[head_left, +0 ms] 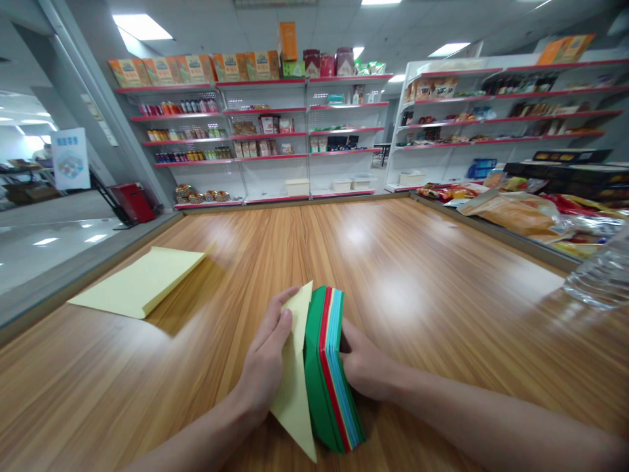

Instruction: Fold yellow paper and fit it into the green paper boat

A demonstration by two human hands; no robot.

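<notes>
At the near middle of the table, my left hand (pixel 268 354) is closed on a folded pale yellow paper (pixel 296 383), thumb on its face and fingers behind. Right against that paper stands a thick stack of folded coloured paper (pixel 327 367), green outside with red, cream and light blue layers showing along its edge. My right hand (pixel 363 360) grips this stack from its right side; its fingertips are hidden behind it. A separate yellow sheet (pixel 142 278) with a turned-up edge lies on the left of the table.
The wooden table (pixel 417 288) has a raised rim. A clear plastic bottle (pixel 602 275) lies at the right edge. Beyond the right rim are snack packets (pixel 521 213) and black boxes (pixel 574 174). Stocked shelves (pixel 265 137) line the back; a red box (pixel 132 202) stands at left.
</notes>
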